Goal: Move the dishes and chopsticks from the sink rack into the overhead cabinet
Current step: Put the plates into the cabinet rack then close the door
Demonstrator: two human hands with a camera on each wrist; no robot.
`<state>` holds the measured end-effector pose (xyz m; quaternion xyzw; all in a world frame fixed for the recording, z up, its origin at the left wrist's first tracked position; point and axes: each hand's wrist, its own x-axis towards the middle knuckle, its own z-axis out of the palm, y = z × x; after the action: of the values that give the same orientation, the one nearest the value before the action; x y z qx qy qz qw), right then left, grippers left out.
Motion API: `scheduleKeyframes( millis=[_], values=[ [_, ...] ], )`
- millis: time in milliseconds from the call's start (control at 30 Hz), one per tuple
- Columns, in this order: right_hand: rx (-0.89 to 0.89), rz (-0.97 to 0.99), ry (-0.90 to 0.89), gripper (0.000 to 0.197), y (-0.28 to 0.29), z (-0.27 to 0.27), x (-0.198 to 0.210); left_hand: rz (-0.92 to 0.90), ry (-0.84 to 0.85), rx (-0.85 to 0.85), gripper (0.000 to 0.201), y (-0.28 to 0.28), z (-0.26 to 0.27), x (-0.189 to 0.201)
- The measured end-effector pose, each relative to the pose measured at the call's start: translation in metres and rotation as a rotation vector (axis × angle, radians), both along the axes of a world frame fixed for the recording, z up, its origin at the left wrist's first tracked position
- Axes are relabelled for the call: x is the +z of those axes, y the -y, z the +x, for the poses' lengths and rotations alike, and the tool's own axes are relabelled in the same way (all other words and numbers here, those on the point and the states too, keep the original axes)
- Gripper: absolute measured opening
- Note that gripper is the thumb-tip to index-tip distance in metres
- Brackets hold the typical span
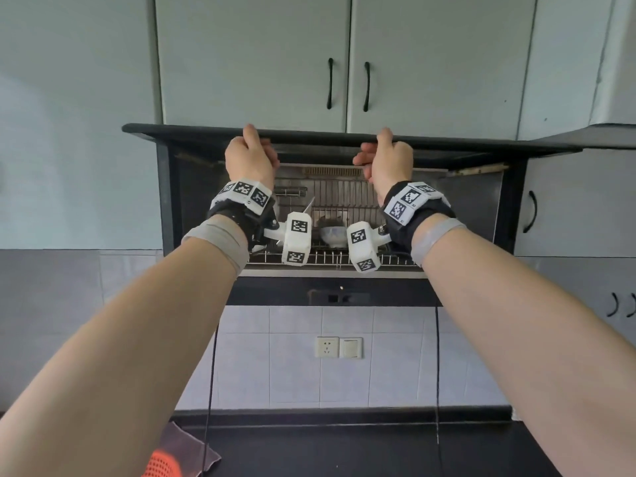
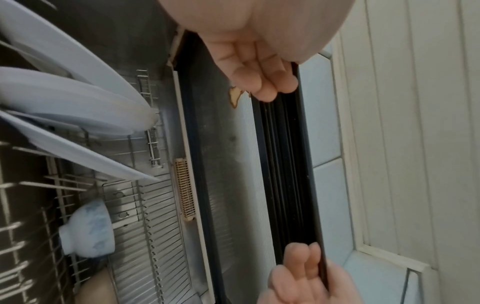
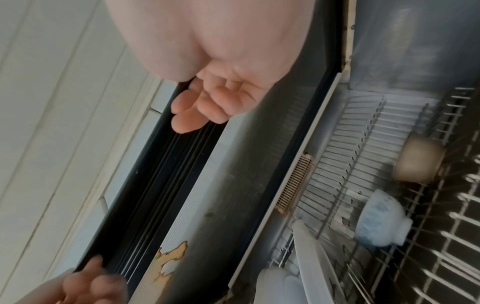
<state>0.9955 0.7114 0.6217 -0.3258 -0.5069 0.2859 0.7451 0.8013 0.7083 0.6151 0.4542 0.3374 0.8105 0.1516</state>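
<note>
The overhead cabinet's black flip-up door [image 1: 316, 134] is raised level. My left hand [image 1: 253, 149] and right hand [image 1: 382, 153] each grip its front edge, fingers curled under it and thumbs on top. In the left wrist view my left fingers [image 2: 262, 82] hook the door's ribbed underside [image 2: 285, 164]; the right wrist view shows my right fingers [image 3: 197, 111] doing the same. Inside, on a wire rack [image 1: 344, 197], white plates [image 2: 78, 98] stand on edge at the left. A blue-patterned bowl [image 3: 381, 222] and a tan bowl [image 3: 418, 160] lie upturned beside them.
Pale cupboard doors with black handles [image 1: 330, 84] hang above the raised door. A tiled wall with a socket [image 1: 327, 346] lies below. A dark counter [image 1: 344, 449] holds an orange mesh item [image 1: 161, 464] on a cloth. Thin cables [image 1: 210, 390] hang from the wrists.
</note>
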Motion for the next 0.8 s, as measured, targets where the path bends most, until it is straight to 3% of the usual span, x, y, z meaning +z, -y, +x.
scheduleKeyframes(
  millis=[333, 533, 800],
  values=[
    [-0.049, 0.142, -0.091, 0.045, 0.064, -0.003, 0.003, 0.145, -0.050, -0.032, 0.045, 0.053, -0.001, 0.002],
    [-0.039, 0.049, -0.072, 0.046, 0.084, -0.004, -0.018, 0.116, -0.098, -0.082, 0.042, 0.078, -0.004, -0.030],
    [-0.044, 0.139, -0.107, 0.047, 0.122, -0.007, 0.012, 0.170, -0.062, -0.144, 0.035, 0.115, -0.005, 0.004]
  ],
)
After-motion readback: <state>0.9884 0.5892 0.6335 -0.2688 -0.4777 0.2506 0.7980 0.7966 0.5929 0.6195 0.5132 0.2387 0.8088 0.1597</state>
